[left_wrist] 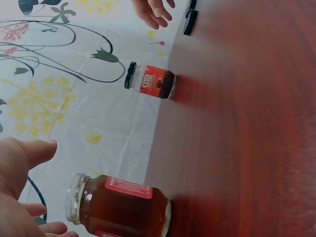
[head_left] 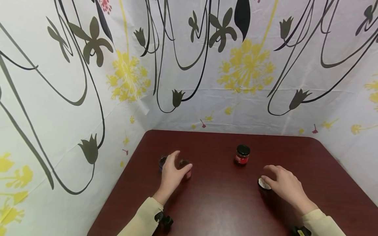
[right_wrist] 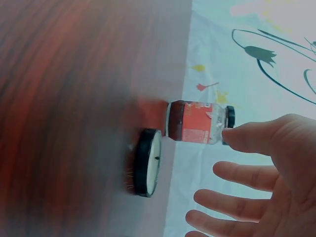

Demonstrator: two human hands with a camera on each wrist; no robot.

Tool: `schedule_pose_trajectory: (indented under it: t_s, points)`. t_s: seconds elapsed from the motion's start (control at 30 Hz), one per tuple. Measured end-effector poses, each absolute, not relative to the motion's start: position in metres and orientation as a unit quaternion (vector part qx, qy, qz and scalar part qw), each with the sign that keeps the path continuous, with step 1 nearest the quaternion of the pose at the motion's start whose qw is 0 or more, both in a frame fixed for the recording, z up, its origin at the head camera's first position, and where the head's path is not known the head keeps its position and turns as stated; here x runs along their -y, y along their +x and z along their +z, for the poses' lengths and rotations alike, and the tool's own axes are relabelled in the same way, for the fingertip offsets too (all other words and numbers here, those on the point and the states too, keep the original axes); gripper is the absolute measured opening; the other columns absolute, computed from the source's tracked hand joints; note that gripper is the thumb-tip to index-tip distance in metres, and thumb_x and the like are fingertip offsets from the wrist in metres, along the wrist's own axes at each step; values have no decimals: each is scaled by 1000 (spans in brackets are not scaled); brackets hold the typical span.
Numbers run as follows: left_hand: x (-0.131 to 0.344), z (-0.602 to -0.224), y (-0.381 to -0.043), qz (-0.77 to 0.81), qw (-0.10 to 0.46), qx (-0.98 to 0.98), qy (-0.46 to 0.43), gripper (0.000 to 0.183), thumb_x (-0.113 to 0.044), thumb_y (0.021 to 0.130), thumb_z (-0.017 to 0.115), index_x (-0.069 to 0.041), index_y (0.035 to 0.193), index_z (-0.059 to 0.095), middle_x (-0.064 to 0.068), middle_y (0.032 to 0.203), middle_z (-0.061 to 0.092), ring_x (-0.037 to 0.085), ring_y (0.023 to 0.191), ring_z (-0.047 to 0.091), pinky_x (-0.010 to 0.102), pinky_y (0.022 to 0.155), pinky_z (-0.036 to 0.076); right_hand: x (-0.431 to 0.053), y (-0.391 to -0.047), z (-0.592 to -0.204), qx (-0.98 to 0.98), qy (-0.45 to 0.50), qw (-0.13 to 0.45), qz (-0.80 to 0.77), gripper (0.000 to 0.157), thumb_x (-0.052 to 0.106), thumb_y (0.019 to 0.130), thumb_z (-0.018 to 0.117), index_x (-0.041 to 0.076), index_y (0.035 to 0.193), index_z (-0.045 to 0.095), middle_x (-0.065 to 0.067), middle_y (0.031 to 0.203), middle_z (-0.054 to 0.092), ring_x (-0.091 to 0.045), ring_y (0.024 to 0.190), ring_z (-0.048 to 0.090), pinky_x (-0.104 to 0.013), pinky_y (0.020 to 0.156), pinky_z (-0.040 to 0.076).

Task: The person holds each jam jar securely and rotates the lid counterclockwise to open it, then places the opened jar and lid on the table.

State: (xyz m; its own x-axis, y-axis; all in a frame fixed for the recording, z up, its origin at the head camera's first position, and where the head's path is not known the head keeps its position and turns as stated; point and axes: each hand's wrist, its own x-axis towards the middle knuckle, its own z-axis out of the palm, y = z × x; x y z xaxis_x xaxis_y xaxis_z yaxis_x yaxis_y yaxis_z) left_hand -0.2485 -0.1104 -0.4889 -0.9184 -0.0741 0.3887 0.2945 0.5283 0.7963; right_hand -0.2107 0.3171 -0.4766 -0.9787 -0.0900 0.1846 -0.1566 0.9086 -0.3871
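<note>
My left hand (head_left: 172, 175) hovers with fingers spread beside a lidless glass jar (left_wrist: 128, 202) of brown contents with a red label; in the left wrist view the fingers are apart from it. Left of that hand stands another dark jar (head_left: 162, 162), partly hidden. My right hand (head_left: 286, 185) is over a round black-rimmed lid (right_wrist: 147, 163), which lies on the table with its white inner side up. In the right wrist view the right fingers are spread and hold nothing.
A red-labelled jar with a dark lid (head_left: 242, 150) stands upright between the hands, farther back on the dark red table (head_left: 218, 203). White patterned cloth (head_left: 200, 78) hangs behind the table and along its left side.
</note>
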Motion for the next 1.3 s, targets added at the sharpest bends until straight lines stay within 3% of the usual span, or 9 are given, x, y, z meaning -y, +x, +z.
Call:
schedule_pose_trajectory:
  t_s: [0.17, 0.43, 0.83, 1.3]
  points:
    - [107, -481, -249, -476, 204, 853, -68, 72, -50, 81, 82, -23, 143, 53, -5, 138, 55, 16, 128, 52, 45, 101, 46, -317, -212, -471, 972, 56, 88, 209, 60, 62, 93, 60, 17, 133, 62, -21, 131, 60, -43, 105, 63, -51, 62, 50]
    - [100, -473, -247, -476, 222, 847, -82, 71, -48, 83, 81, -25, 144, 52, -7, 143, 50, 16, 131, 49, 45, 102, 46, -308, -217, -461, 967, 59, 113, 219, 58, 57, 95, 60, 16, 137, 60, -22, 135, 57, -46, 109, 60, -57, 68, 49]
    - [67, -465, -241, -437, 316, 823, -181, 60, -31, 88, 80, -18, 141, 55, 3, 140, 54, 17, 127, 54, 41, 96, 50, -297, -218, -453, 957, 57, 147, 242, 54, 50, 97, 62, 15, 138, 58, -20, 138, 55, -48, 117, 55, -63, 75, 47]
    - [25, -462, -238, -456, 291, 808, -233, 59, -27, 89, 79, -20, 142, 53, -1, 139, 54, 11, 129, 51, 38, 100, 48, -295, -222, -444, 950, 52, 154, 268, 62, 56, 97, 58, 14, 143, 54, -22, 142, 51, -47, 123, 50, -66, 82, 44]
